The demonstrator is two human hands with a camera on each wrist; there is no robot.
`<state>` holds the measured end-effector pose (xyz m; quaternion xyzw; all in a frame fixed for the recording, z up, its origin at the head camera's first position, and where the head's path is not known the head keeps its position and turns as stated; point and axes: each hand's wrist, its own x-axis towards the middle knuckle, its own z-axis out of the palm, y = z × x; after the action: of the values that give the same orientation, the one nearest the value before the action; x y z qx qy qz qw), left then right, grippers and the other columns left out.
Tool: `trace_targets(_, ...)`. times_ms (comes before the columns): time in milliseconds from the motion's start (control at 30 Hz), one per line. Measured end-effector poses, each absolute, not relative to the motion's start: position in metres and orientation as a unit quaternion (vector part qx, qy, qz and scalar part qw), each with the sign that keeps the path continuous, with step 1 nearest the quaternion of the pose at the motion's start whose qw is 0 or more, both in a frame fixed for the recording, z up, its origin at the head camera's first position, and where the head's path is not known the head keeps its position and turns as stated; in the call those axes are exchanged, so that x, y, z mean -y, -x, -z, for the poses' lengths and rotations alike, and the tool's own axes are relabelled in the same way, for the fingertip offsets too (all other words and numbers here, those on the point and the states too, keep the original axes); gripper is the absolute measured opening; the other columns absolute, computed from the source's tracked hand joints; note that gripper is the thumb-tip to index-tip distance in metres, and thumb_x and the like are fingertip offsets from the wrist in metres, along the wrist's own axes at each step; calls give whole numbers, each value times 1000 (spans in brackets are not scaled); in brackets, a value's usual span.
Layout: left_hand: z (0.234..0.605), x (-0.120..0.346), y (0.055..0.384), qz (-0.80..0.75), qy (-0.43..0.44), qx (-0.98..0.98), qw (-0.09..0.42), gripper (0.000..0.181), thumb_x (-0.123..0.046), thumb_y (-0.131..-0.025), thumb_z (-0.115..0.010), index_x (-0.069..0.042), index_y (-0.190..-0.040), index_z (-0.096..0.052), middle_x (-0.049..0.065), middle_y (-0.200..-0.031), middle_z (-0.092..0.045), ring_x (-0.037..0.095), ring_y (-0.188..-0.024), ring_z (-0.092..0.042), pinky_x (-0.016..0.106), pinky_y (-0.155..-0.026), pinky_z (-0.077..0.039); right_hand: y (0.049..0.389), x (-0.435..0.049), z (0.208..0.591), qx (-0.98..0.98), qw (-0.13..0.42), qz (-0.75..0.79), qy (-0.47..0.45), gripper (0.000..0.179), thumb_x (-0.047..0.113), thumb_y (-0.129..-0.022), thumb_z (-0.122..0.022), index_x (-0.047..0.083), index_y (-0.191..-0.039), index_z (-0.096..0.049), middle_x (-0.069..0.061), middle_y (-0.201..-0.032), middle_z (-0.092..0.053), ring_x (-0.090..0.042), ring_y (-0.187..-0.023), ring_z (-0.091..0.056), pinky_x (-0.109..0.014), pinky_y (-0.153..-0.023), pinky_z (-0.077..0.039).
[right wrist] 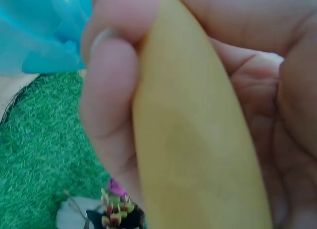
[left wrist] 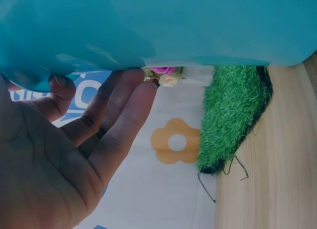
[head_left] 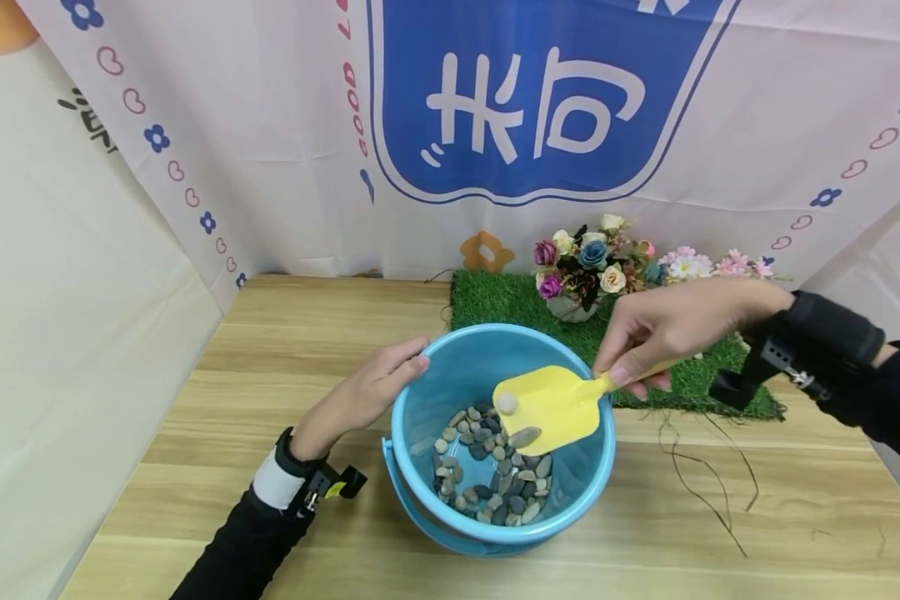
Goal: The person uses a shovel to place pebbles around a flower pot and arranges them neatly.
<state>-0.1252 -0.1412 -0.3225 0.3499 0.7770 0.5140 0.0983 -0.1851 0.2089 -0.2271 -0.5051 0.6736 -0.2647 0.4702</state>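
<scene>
Head view shows a yellow scoop (head_left: 555,408) between the hands, nearer the right one, its blade tilted over the opening of a bucket. On the blade lie a whitish stone (head_left: 507,403) and a longer grey stone (head_left: 525,437), both toward the edge away from the right hand (head_left: 675,325). That hand grips the handle: thumb and curled fingers close firmly on it near the blade, and the right wrist view shows the handle running back under the palm.

Below the scoop, also between the hands, stands the blue bucket (head_left: 431,404). Small grey, black and tan stones (head_left: 525,492) cover much of its floor, with some blue bottom visible among them. Its blue carrying handle (head_left: 418,515) hangs down on the side nearest the person. The left hand (head_left: 367,383) is fairly relaxed at the bucket's left side, thumb at the rim and loosely bent fingers touching the outer wall.

Beyond and below the right hand, a green grass mat (head_left: 506,304) lies on the wooden counter (head_left: 292,333). It carries a bouquet (head_left: 592,267) in a pale pot (head_left: 570,310), with pink and white flowers (head_left: 690,265) just behind the right hand. Dark threads (head_left: 720,500) lie nearer the person than that hand. Farther off than both hands hangs a printed cloth (head_left: 292,183) with a blue panel (head_left: 592,179).
</scene>
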Motion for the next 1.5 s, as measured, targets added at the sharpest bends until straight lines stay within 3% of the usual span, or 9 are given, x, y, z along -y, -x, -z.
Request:
trace_targets(300,322,142,125,-510,-347,-781,100,23,-7,-100,-30,3,-108,-49,19,-86,-61,26,-71,-65,34,-60,-56,181,-254,224,-719,410,293,478,27,2,-96,-44,15,-107,-65,1,-75,-62,-13,-54,-54,-28,-47,-51)
trace_targets(633,322,141,126,-513,-348,-779,100,23,-7,-100,-30,4,-109,-49,18,-84,-61,25,-71,-65,33,-60,-56,182,-315,242,-765,371,330,411,31,-1,-96,-41,9,-120,-59,-4,-80,-63,-17,-57,-56,-31,-49,-52)
trace_targets(767,322,141,125,-510,-347,-781,99,23,-7,-100,-30,4,-109,-49,17,-84,-61,24,-71,-65,33,-61,-56,184,-336,251,-766,350,346,414,31,-5,-96,-38,6,-114,-61,-4,-79,-61,-17,-56,-54,-31,-49,-51)
trace_targets(967,320,140,125,-504,-347,-785,95,23,-7,-100,-30,3,-109,-49,16,-85,-61,22,-71,-65,32,-61,-56,183,-363,266,-804,328,334,367,27,1,-98,-39,13,-90,-62,-3,-73,-58,-18,-56,-54,-32,-53,-51)
trace_targets(1200,346,145,136,-508,-348,-783,86,25,-18,-102,-30,-6,-112,-50,9,-86,-62,16,-70,-65,33,-60,-56,180,-389,292,-833,322,345,287,24,10,-100,-40,10,-99,-64,-7,-76,-59,-20,-60,-56,-33,-54,-53)
trace_targets(1500,359,148,142,-510,-350,-781,88,26,-21,-103,-30,-8,-115,-50,9,-86,-62,19,-70,-65,33,-59,-56,173,-398,337,-844,316,363,237,26,19,-101,-39,9,-104,-63,-13,-80,-60,-24,-65,-57,-35,-60,-53)
